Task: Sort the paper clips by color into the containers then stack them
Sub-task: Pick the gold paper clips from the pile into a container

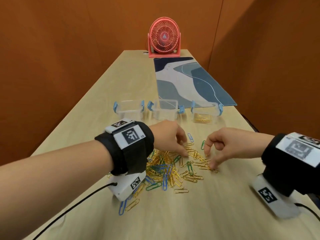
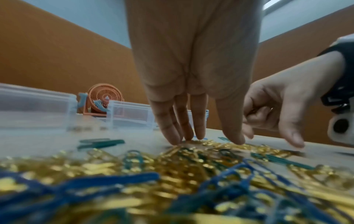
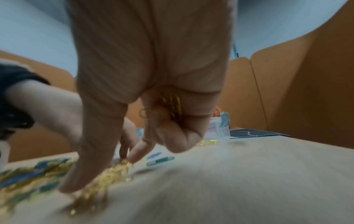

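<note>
A mixed heap of gold, blue and green paper clips point(image 1: 166, 168) lies on the wooden table. Behind it stand three clear containers with blue latches: left point(image 1: 129, 110) and middle point(image 1: 165, 110) look empty, while the right one point(image 1: 205, 113) has gold clips in it. My left hand point(image 1: 184, 149) reaches over the heap and its straight fingers point(image 2: 191, 133) press on gold clips. My right hand point(image 1: 209, 160) touches a strand of gold clips point(image 1: 202, 161) with thumb and forefinger. Its other fingers are curled round a bunch of gold clips point(image 3: 172, 104) in the palm.
A pink desk fan point(image 1: 164, 38) stands at the far end, with a blue patterned mat point(image 1: 190, 80) in front of it. Orange partition walls close in both sides. Loose blue point(image 1: 190, 137) and green point(image 1: 203, 144) clips lie beyond the heap. Black cables trail from both wrist cameras.
</note>
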`<state>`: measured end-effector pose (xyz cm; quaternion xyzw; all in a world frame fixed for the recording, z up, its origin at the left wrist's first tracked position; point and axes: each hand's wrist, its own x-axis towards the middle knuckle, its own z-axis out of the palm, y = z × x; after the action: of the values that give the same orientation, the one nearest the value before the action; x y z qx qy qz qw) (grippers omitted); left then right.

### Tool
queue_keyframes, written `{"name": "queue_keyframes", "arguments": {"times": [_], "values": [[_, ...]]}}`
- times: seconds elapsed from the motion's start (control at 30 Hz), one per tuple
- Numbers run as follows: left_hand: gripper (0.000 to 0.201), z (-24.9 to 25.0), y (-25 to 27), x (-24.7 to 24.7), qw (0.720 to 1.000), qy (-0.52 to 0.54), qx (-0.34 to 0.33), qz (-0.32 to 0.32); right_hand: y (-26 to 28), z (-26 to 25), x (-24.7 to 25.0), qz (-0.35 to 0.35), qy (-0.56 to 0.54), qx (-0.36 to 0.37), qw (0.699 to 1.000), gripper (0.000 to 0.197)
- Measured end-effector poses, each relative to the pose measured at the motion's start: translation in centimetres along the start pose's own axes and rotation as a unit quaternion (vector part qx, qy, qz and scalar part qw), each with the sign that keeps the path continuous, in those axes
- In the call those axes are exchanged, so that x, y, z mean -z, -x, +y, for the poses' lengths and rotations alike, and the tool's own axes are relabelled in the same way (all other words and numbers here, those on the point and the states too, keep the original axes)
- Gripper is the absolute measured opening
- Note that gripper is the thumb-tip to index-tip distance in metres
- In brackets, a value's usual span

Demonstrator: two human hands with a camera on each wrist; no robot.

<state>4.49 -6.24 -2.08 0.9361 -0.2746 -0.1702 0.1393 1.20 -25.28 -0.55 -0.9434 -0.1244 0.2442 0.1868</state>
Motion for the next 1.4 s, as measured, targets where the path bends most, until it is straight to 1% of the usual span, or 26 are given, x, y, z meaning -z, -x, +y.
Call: {"name": "queue_keyframes", "arguments": {"times": [0.1, 0.17, 0.23, 0.33, 0.43, 0.5, 0.57, 0.7, 0.77, 0.8, 0.87, 0.93, 0.97, 1.07, 1.13, 1.3, 1.4], "values": [[0.052, 0.7, -0.2, -0.8, 1.000, 0.001, -0.008, 0.008, -0.3, -0.2, -0.9, 0.021, 0.044, 0.016, 0.999, 0.043], [0.048, 1.0, -0.3, -0.9, 1.000, -0.005, -0.021, 0.010, -0.7, -0.4, -1.2, 0.024, 0.058, 0.029, 0.998, 0.053], [0.042, 0.9, 0.0, -1.0, 1.000, -0.001, -0.026, 0.014, -0.9, -0.7, -1.4, 0.031, 0.068, 0.036, 0.997, 0.056], [0.030, 0.2, 0.5, -0.9, 0.999, 0.029, -0.024, 0.029, -1.3, -1.0, -1.6, 0.047, 0.062, 0.051, 0.996, 0.048], [0.020, -0.3, 1.0, -0.8, 0.997, 0.058, -0.017, 0.040, -1.6, -1.3, -1.8, 0.047, 0.062, 0.058, 0.995, 0.030], [0.018, -0.3, 1.2, -0.8, 0.998, 0.058, -0.010, 0.036, -1.7, -1.4, -2.0, 0.039, 0.082, 0.062, 0.994, 0.017], [0.018, -0.2, 1.3, -0.9, 0.999, 0.041, 0.003, 0.020, -1.9, -1.6, -2.2, 0.032, 0.114, 0.067, 0.991, 0.008], [0.019, -0.1, 1.2, -1.1, 1.000, 0.006, 0.024, -0.003, -1.9, -1.9, -2.9, 0.014, 0.152, 0.056, 0.987, 0.012], [0.015, -0.2, 1.2, -0.6, 0.999, 0.033, 0.032, -0.003, -1.7, -1.9, -2.6, 0.020, 0.136, 0.037, 0.990, 0.017], [0.013, -0.3, 1.3, -0.2, 0.998, 0.060, 0.035, -0.004, -1.5, -1.9, -2.2, 0.030, 0.108, 0.024, 0.993, 0.019], [0.009, -0.2, 1.3, 0.4, 0.992, 0.119, 0.040, -0.005, -1.3, -1.7, -1.4, 0.051, 0.009, -0.004, 0.999, 0.025], [0.010, 0.1, 1.2, 0.9, 0.986, 0.164, 0.037, -0.005, -1.0, -1.6, -0.8, 0.060, -0.077, -0.022, 0.995, 0.031], [0.014, 0.3, 1.0, 0.9, 0.987, 0.156, 0.030, -0.003, -0.9, -1.5, -0.6, 0.062, -0.095, -0.028, 0.993, 0.032], [0.023, 1.1, 0.4, 0.5, 0.999, 0.047, 0.003, 0.015, -0.6, -1.4, -0.5, 0.077, -0.099, -0.041, 0.991, 0.030], [0.027, 1.5, 0.0, -0.1, 1.000, 0.001, -0.009, 0.020, -0.3, -1.2, -0.5, 0.079, -0.092, -0.051, 0.991, 0.030], [0.027, 2.0, 0.0, -0.9, 0.999, -0.016, -0.033, 0.004, 0.6, -0.3, -0.5, 0.023, -0.052, -0.078, 0.995, 0.024], [0.022, 1.9, 0.8, -0.8, 0.998, -0.014, -0.059, -0.027, 0.8, 0.2, -0.6, 0.017, -0.046, -0.081, 0.995, 0.018]]}}
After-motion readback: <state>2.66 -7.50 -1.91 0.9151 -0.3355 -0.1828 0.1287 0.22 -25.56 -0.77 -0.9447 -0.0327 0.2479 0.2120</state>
